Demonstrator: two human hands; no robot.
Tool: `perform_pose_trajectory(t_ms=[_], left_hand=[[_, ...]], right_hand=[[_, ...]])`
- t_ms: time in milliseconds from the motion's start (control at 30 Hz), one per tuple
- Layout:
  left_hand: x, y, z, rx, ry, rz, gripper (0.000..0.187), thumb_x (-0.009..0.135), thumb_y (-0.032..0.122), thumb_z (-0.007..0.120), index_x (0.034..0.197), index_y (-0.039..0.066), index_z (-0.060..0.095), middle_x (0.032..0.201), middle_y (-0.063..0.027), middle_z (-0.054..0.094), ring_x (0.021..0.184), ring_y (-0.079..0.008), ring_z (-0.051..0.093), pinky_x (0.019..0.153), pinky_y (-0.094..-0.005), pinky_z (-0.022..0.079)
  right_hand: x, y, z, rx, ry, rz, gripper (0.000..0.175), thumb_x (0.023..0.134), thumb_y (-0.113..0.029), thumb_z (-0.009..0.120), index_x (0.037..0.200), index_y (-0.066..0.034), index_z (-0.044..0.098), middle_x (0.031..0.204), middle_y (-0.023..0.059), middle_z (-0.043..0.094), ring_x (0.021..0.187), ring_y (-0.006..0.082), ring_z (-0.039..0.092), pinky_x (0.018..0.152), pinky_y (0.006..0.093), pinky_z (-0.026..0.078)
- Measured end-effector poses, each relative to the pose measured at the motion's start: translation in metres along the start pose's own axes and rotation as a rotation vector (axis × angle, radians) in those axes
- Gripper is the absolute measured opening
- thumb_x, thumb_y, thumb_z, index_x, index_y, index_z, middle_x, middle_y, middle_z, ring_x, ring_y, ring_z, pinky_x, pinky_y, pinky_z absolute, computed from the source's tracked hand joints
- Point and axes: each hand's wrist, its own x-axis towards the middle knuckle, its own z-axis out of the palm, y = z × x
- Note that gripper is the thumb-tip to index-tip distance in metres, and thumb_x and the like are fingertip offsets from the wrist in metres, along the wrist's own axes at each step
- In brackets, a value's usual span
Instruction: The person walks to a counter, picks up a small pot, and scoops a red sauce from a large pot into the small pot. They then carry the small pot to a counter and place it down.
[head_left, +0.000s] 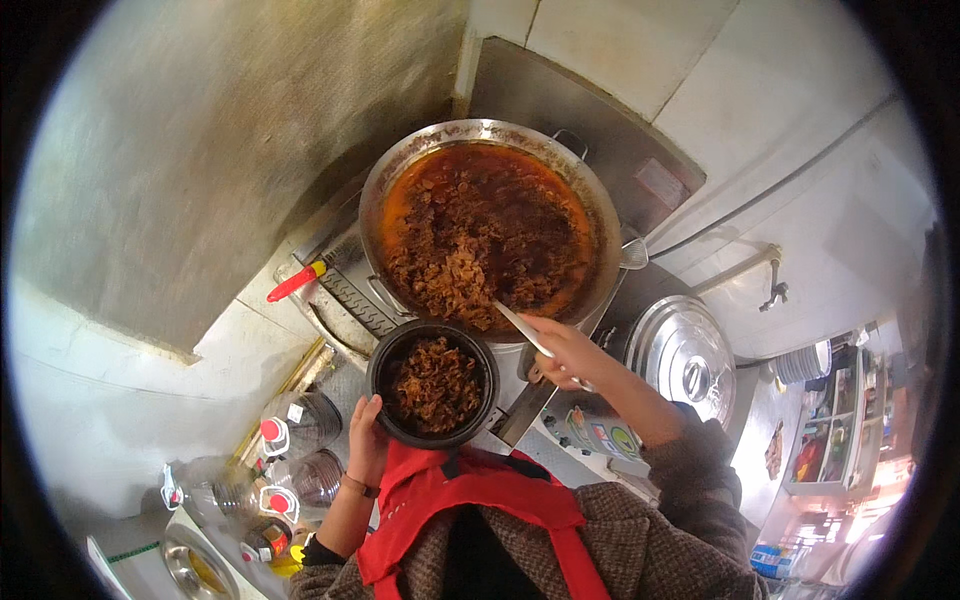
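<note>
A large round metal pan holds dark, chopped, stewed food in red-orange oil. My right hand grips the pale handle of a utensil, whose far end is hidden in the food at the pan's near side. Against the left side of a black bowl rests my left hand, holding it just below the pan's near rim. Dark brown chopped food lies heaped inside the bowl.
A red-handled tool lies left of the pan, on the stove. Right of the pan are a strainer and a lidded metal pot. Several plastic bottles stand at lower left. A tap is on the right wall.
</note>
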Motion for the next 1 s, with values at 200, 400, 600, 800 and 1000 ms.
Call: perform_pose_trajectory(t_ms=[200,400,600,800,1000], left_hand=[[0.0,-0.004,-0.003,-0.043,0.039,-0.013,0.033,0.091,0.014,0.059,0.119,0.001,0.048,0.113,-0.0052,0.06,0.102,-0.0163,0.059,0.088,-0.0306,0.047],[-0.001,-0.001,0.001,-0.023,0.007,-0.015,0.023,0.092,0.016,0.059,0.111,0.004,0.051,0.108,-0.0041,0.061,0.098,-0.0156,0.06,0.085,-0.0301,0.047],[0.001,-0.001,0.002,-0.004,0.005,-0.016,0.016,0.092,0.017,0.059,0.104,0.007,0.054,0.103,-0.0018,0.063,0.096,-0.014,0.06,0.084,-0.0284,0.047],[0.0,0.001,0.003,0.047,0.015,-0.001,0.016,0.092,0.017,0.058,0.103,0.007,0.054,0.103,-0.002,0.063,0.094,-0.0131,0.06,0.081,-0.0274,0.048],[0.004,-0.002,-0.012,0.035,-0.028,0.05,0.023,0.092,0.016,0.057,0.112,0.005,0.054,0.109,-0.0037,0.063,0.099,-0.0163,0.061,0.085,-0.0295,0.049]], right_hand=[[-0.04,0.047,0.026,-0.294,-0.021,-0.01,0.057,0.095,-0.012,0.041,0.149,-0.0125,0.022,0.056,0.0001,0.044,0.04,0.0126,0.038,0.038,0.0277,0.035],[-0.017,0.094,0.048,-1.416,0.111,-0.405,0.076,0.083,-0.004,0.05,0.15,-0.0113,0.014,0.063,0.0128,0.058,0.05,0.0284,0.056,0.045,0.0406,0.046],[-0.029,0.096,0.038,-1.501,0.161,-0.532,0.078,0.082,-0.004,0.052,0.15,-0.0114,0.014,0.07,0.0136,0.06,0.053,0.0271,0.059,0.046,0.0387,0.048],[-0.028,0.075,0.032,-1.128,0.109,-0.307,0.059,0.093,-0.009,0.044,0.148,-0.013,0.024,0.062,0.0113,0.053,0.048,0.0217,0.054,0.046,0.0369,0.045],[0.059,0.015,-0.005,-0.926,0.307,-0.331,0.049,0.098,-0.014,0.037,0.147,-0.012,0.028,0.061,0.0133,0.051,0.055,0.0192,0.053,0.055,0.0322,0.044]])
